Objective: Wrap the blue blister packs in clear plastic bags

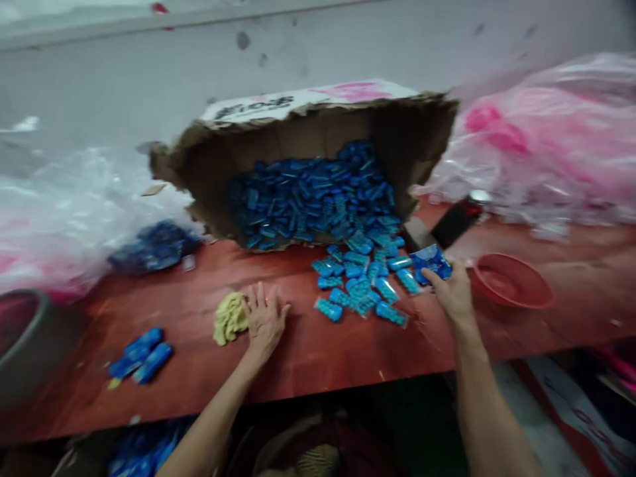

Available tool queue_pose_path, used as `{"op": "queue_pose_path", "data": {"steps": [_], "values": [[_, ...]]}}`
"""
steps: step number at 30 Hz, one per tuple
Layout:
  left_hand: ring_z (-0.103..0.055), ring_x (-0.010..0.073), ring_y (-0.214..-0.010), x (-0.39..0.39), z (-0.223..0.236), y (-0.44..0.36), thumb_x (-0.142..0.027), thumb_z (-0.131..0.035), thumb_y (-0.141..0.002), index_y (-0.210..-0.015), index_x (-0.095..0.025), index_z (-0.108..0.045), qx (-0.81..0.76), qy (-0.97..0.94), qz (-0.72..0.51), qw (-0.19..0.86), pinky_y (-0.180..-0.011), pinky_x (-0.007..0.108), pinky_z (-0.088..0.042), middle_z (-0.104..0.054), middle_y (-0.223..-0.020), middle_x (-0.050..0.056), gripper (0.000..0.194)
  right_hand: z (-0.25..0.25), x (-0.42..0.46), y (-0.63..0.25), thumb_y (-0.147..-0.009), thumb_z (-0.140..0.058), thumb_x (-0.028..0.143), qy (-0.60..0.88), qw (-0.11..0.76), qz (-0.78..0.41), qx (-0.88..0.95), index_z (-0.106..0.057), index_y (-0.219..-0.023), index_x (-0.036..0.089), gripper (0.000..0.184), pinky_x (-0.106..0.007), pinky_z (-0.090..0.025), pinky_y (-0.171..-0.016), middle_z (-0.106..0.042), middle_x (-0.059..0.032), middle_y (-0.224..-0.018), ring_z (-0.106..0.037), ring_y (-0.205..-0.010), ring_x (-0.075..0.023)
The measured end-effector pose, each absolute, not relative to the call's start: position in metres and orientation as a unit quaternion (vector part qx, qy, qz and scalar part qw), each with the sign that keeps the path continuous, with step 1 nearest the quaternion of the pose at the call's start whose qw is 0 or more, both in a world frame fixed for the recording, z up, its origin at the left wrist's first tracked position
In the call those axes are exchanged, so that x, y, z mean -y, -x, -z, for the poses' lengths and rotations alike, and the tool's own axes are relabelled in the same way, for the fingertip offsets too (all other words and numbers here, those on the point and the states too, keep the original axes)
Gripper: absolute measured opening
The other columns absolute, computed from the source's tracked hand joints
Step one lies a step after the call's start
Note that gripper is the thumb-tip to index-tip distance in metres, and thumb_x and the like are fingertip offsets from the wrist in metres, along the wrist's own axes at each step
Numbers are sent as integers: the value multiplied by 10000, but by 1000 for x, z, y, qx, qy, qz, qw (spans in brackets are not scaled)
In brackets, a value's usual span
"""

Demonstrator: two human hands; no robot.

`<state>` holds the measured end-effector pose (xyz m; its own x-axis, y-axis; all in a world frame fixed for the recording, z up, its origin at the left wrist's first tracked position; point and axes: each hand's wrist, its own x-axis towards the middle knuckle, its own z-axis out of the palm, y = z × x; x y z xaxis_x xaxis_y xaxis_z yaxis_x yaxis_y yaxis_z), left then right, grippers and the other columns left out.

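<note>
My left hand (265, 319) lies flat on the red tabletop with its fingers spread, the fingertips touching a crumpled yellow cloth (229, 319). Between the thumb and fingers of my right hand (454, 291) is a flat blue printed packet (431, 262). To the left of that hand, small clear-and-blue containers (362, 281) with turquoise contents are spread over the table. More of the same blue pieces (308, 199) fill a torn cardboard box (318, 126) lying on its side, its opening towards me.
A shallow red bowl (511, 281) and a dark bottle-like object (460, 218) with a silvery top stand at the right. Several blue packets (142, 354) lie at the left, beside a grey tub (34, 344). Clear and pink plastic bags (556, 146) flank the box.
</note>
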<state>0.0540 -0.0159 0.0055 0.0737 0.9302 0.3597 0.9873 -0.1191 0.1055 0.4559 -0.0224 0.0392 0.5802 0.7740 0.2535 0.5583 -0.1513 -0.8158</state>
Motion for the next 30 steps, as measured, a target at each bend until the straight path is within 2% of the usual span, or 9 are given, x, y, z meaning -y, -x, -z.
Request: {"op": "queue_pose_path", "data": {"steps": [3,7,10,12,15,18,21,24,30], "values": [[-350,408,-1289,8,-9,-17,-395,-441,-865,-1234,-138,-554,665,737,87,81,-975,605,-295,-484,-1334,225,463,-63,5,-390,-670,-647,423,681,442,-260,523,-516,-966,201,392,-323,-465,-627,-607,-32,-780,-572,-659,-189],[-483,343,-1126,7,-15,16,-344,-402,-883,-1067,-144,-622,659,748,29,75,-921,513,-360,-611,-1113,189,349,-80,-23,-280,-699,-617,345,557,342,-341,675,-544,-952,193,304,-285,-438,-724,-618,-11,-862,-574,-783,-173],[-506,342,-1072,11,-20,34,-360,-425,-869,-972,-139,-635,701,709,43,56,-908,510,-362,-641,-1002,174,321,-65,-50,-217,-728,-596,300,512,262,-358,736,-549,-964,197,262,-242,-398,-665,-605,17,-806,-552,-745,-154],[-515,340,-1078,11,-22,41,-365,-449,-860,-1026,-121,-618,717,691,91,28,-912,498,-371,-645,-1010,172,340,-50,-66,-189,-723,-610,289,511,216,-351,755,-558,-963,206,260,-231,-369,-633,-600,27,-783,-538,-711,-149],[-494,299,-1163,0,-23,39,-359,-481,-855,-1219,-116,-518,690,695,200,-13,-956,446,-378,-590,-1192,169,439,-33,-81,-161,-725,-623,285,499,175,-344,776,-561,-998,218,288,-223,-358,-634,-616,27,-818,-545,-737,-150],[-504,260,-1172,-21,-18,30,-300,-513,-843,-1270,-137,-482,660,703,257,-57,-951,389,-406,-533,-1288,157,457,-28,-87,-145,-750,-620,286,493,150,-331,791,-561,-1036,231,297,-225,-370,-655,-642,19,-868,-568,-776,-156],[-584,227,-1040,-41,-9,25,-219,-501,-842,-1205,-147,-536,660,690,278,-109,-893,350,-445,-629,-1141,124,372,-27,-88,-136,-778,-621,303,485,140,-305,807,-553,-1095,250,329,-249,-399,-703,-665,7,-928,-593,-830,-176],[-613,215,-938,-48,-2,24,-205,-502,-840,-1154,-151,-570,668,667,306,-120,-838,332,-461,-672,-1017,102,325,-24,-87,-133,-801,-624,305,462,159,-282,825,-514,-1193,265,410,-280,-421,-802,-646,-18,-1094,-588,-979,-194],[-598,226,-962,-45,6,20,-193,-501,-838,-1130,-153,-587,668,670,308,-102,-841,345,-449,-668,-1010,105,307,-15,-80,-134,-843,-601,303,459,181,-226,840,-457,-1311,246,493,-290,-426,-895,-570,-54,-1218,-540,-1096,-189]]}}
